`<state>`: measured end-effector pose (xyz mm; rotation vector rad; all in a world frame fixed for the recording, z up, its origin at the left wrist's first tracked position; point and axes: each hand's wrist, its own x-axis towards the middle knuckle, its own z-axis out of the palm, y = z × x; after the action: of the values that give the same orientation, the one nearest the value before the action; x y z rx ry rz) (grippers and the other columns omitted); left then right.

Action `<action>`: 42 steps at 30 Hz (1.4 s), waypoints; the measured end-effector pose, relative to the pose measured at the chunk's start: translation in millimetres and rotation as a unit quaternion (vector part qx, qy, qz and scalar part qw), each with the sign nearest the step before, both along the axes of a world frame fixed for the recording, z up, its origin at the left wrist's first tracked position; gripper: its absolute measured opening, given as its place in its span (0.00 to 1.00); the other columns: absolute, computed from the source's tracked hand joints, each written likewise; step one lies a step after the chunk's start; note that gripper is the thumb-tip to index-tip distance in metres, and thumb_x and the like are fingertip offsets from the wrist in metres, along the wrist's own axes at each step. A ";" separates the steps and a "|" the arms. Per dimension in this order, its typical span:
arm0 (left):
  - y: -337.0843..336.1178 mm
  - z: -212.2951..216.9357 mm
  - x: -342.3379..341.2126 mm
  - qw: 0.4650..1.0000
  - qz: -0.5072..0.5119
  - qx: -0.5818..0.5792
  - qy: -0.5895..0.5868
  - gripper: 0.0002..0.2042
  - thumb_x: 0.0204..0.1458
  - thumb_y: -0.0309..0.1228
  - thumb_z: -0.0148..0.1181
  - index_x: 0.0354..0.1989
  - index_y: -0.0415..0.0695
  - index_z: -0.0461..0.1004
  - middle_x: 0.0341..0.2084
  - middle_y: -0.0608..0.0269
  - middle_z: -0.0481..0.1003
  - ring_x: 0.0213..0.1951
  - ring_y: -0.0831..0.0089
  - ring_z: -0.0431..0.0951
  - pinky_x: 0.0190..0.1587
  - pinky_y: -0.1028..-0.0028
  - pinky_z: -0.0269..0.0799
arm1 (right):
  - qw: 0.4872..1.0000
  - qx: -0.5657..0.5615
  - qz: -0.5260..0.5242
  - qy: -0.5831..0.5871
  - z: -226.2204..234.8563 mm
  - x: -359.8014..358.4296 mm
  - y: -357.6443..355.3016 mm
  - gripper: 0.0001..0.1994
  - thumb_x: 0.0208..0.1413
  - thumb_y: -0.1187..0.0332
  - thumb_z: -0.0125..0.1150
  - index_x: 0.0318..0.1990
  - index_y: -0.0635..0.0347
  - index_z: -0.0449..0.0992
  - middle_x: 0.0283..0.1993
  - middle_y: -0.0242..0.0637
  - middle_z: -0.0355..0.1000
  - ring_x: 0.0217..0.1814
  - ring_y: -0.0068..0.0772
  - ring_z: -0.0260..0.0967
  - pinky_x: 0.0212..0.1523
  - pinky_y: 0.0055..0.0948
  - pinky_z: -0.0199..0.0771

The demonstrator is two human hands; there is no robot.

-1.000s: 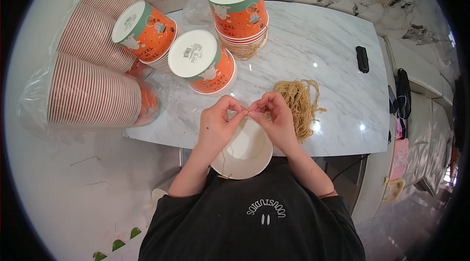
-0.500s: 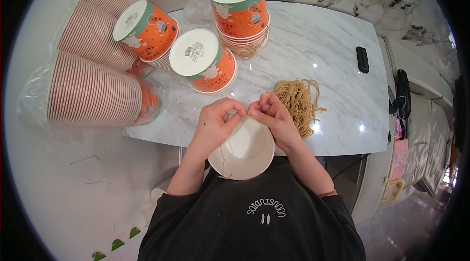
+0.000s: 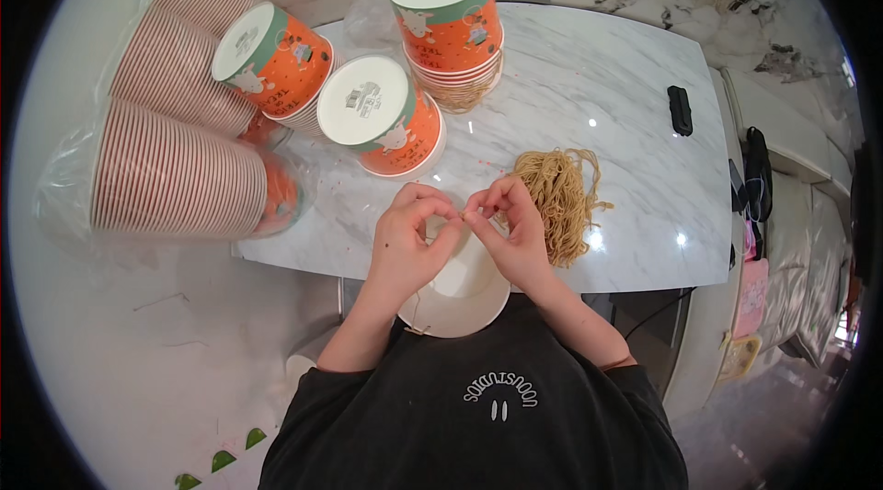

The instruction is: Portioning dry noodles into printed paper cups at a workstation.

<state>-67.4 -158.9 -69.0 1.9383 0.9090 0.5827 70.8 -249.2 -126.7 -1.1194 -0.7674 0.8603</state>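
Note:
A white-lined paper bucket [image 3: 455, 301] leans against my front at the table's near edge, its mouth facing up. A thin tan cord [image 3: 416, 308] runs down inside it to a small knot at the near rim. At the bucket's far rim my left hand [image 3: 405, 246] pinches the cord between thumb and forefinger. My right hand [image 3: 517, 242] meets it there, fingertips pinched on the same cord, almost touching the left. The fingers hide most of that cord end. Right beside my right hand, a loose bundle of tan cords [image 3: 559, 200] lies on the table.
Upside-down orange and green paper buckets [image 3: 400, 136] stand at the back left, one tall stack [image 3: 451, 26] behind. Plastic-wrapped bucket stacks [image 3: 175, 173] fill the left side. A small black object [image 3: 680, 111] lies on the marble table [image 3: 635, 187] at the right.
Both hands have risen slightly off the far rim, still pinching the cord. The right hand's fingers have shifted, and the bucket has tilted a little.

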 end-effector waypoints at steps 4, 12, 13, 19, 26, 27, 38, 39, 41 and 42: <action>0.6 -2.6 3.4 0.999 0.007 0.044 0.011 0.04 0.47 0.25 0.69 0.32 0.41 0.81 0.35 0.66 0.77 0.20 0.81 0.66 0.23 0.77 0.62 | 0.999 -0.013 -0.026 -0.043 -2.7 -0.6 -2.8 0.13 0.56 0.80 0.66 0.42 0.60 0.67 0.40 0.30 0.72 0.42 0.20 0.65 0.49 0.24 0.69; 0.6 -15.5 2.0 0.999 0.027 0.011 -0.028 0.05 0.45 0.21 0.68 0.31 0.41 0.81 0.37 0.70 0.76 0.17 0.90 0.56 0.21 0.82 0.52 | 0.986 -0.059 -0.030 -0.150 5.8 0.5 -6.9 0.15 0.54 0.81 0.68 0.42 0.59 0.65 0.39 0.30 0.73 0.41 0.19 0.66 0.49 0.22 0.68; 1.0 -17.0 1.2 0.999 0.026 0.011 -0.028 0.05 0.45 0.21 0.68 0.31 0.41 0.81 0.37 0.70 0.76 0.17 0.90 0.56 0.21 0.82 0.52 | 0.986 -0.059 -0.032 -0.150 5.5 0.8 -6.8 0.15 0.54 0.81 0.68 0.42 0.59 0.65 0.39 0.30 0.73 0.41 0.19 0.66 0.49 0.22 0.68; 5.6 -20.7 -7.3 0.997 0.012 -0.053 -0.048 0.05 0.46 0.21 0.68 0.32 0.41 0.81 0.36 0.71 0.75 0.20 0.90 0.54 0.23 0.83 0.48 | 0.999 -0.052 0.007 0.009 1.5 4.0 -5.4 0.15 0.56 0.80 0.67 0.41 0.57 0.65 0.40 0.31 0.74 0.45 0.19 0.70 0.49 0.23 0.68; 4.6 -12.0 -7.2 0.995 -0.017 -0.080 -0.051 0.06 0.47 0.24 0.71 0.33 0.43 0.82 0.36 0.72 0.75 0.20 0.89 0.53 0.23 0.82 0.49 | 0.993 -0.047 0.033 0.102 -2.1 4.8 -5.3 0.15 0.58 0.79 0.66 0.42 0.56 0.63 0.42 0.32 0.75 0.47 0.20 0.71 0.51 0.23 0.69; 4.9 -9.2 -4.7 0.997 -0.026 -0.064 -0.034 0.07 0.46 0.27 0.74 0.33 0.44 0.83 0.36 0.73 0.75 0.19 0.88 0.54 0.22 0.81 0.51 | 0.993 -0.047 0.034 0.102 -2.6 6.6 -5.7 0.15 0.58 0.79 0.66 0.42 0.56 0.63 0.42 0.32 0.75 0.47 0.20 0.71 0.51 0.23 0.69; 9.6 -9.6 -12.3 0.996 0.011 -0.090 0.023 0.06 0.48 0.27 0.74 0.33 0.43 0.83 0.15 0.81 0.63 0.18 0.91 0.51 0.22 0.81 0.45 | 0.994 -0.036 0.007 -0.098 5.4 4.6 -2.4 0.12 0.54 0.78 0.67 0.43 0.58 0.70 0.39 0.31 0.75 0.42 0.25 0.72 0.49 0.28 0.71; 10.8 -10.3 -12.4 0.996 0.017 -0.084 0.025 0.05 0.48 0.27 0.74 0.31 0.43 0.83 0.12 0.80 0.61 0.17 0.90 0.52 0.21 0.80 0.46 | 0.981 -0.053 -0.004 -0.187 10.1 4.3 -1.1 0.13 0.51 0.77 0.68 0.42 0.58 0.72 0.37 0.30 0.75 0.38 0.29 0.73 0.47 0.30 0.72; 12.3 -11.5 -12.8 0.995 0.017 -0.095 0.013 0.05 0.48 0.27 0.73 0.31 0.42 0.83 0.12 0.80 0.61 0.18 0.90 0.52 0.21 0.80 0.45 | 0.969 -0.063 -0.009 -0.237 13.2 2.7 0.1 0.12 0.51 0.76 0.69 0.41 0.57 0.73 0.36 0.31 0.75 0.38 0.32 0.73 0.45 0.32 0.73; 12.9 -12.2 -13.4 0.994 0.017 -0.106 0.002 0.05 0.48 0.26 0.73 0.30 0.42 0.82 0.13 0.81 0.61 0.18 0.91 0.52 0.21 0.80 0.45 | 0.955 -0.073 -0.014 -0.287 13.8 2.4 0.4 0.11 0.50 0.75 0.69 0.41 0.56 0.74 0.35 0.31 0.75 0.37 0.36 0.74 0.43 0.35 0.73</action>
<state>-80.7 -146.0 -81.2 1.7358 0.9677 0.4820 73.2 -248.8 -112.9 -1.5373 -1.1729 0.5712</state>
